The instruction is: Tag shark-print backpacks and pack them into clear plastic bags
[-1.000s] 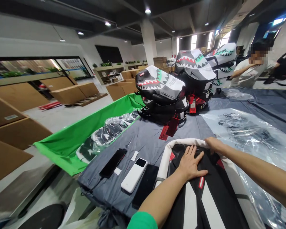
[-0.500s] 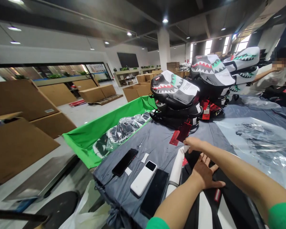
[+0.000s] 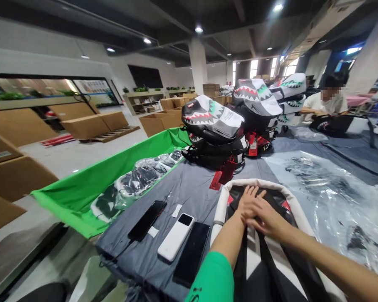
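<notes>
A black backpack (image 3: 263, 264) with a thick white edge and white-and-black straps lies in front of me on the grey-covered table. My left hand (image 3: 246, 204) rests on its upper part, fingers stretched out flat on the black fabric. Crossing over it, my right hand (image 3: 267, 218) lies partly on the left hand, its fingers extended and the fingertips overlapping the left hand and wrist. Neither hand grips anything that I can see. Red bits show inside the white edge on both sides.
Left of the backpack lie a white power bank (image 3: 175, 237), a dark phone (image 3: 191, 253) and another phone (image 3: 147, 220) with a cable. Stacked shark-mouth backpacks (image 3: 212, 121) stand behind. Bagged ones lie in a green fabric trough (image 3: 113, 176). Plastic bags (image 3: 327, 201) lie right; a person (image 3: 324, 100) works beyond.
My right hand has let go of the white edge and moved down onto my left hand. The backpack's white edge now lies as a rounded arch. The view has turned right.
</notes>
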A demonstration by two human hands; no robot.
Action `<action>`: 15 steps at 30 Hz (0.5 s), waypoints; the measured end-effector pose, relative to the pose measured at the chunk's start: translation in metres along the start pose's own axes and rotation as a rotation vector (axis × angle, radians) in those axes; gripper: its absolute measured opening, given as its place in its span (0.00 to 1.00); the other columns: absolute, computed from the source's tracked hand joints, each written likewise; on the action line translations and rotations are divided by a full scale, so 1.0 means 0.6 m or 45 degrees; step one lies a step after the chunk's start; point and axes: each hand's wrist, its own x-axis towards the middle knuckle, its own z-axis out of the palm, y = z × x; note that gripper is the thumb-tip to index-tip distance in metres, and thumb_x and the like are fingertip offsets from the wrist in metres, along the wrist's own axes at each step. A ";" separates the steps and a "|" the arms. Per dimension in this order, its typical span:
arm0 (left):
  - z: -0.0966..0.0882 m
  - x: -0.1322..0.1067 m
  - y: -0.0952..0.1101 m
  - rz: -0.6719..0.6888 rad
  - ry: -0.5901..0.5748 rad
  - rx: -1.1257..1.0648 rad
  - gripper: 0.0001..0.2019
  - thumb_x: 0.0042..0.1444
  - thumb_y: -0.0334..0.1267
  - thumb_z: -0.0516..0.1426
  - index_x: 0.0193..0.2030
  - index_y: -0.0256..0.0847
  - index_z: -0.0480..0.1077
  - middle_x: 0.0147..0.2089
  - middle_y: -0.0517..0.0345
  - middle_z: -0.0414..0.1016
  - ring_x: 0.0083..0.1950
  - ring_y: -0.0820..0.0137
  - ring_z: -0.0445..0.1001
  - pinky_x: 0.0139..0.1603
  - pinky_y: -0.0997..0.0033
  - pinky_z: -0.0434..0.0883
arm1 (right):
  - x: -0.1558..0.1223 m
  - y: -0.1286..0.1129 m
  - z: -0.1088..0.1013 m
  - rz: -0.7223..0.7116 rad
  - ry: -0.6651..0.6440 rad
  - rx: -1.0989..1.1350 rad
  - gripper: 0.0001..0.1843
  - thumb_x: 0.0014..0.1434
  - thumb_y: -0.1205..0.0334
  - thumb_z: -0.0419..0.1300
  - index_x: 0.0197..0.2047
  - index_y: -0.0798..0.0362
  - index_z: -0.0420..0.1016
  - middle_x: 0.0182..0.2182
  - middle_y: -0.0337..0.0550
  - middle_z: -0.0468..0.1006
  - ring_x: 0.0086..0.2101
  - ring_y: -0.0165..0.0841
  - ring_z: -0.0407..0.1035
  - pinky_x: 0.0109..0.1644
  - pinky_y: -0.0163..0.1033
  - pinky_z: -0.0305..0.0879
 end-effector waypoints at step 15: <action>-0.103 -0.229 0.128 1.012 -0.739 -0.235 0.15 0.68 0.49 0.51 0.38 0.46 0.74 0.40 0.54 0.80 0.47 0.62 0.74 0.55 0.62 0.69 | -0.144 -0.039 0.158 0.150 0.016 0.232 0.24 0.67 0.65 0.52 0.65 0.52 0.69 0.64 0.51 0.70 0.64 0.41 0.63 0.72 0.58 0.54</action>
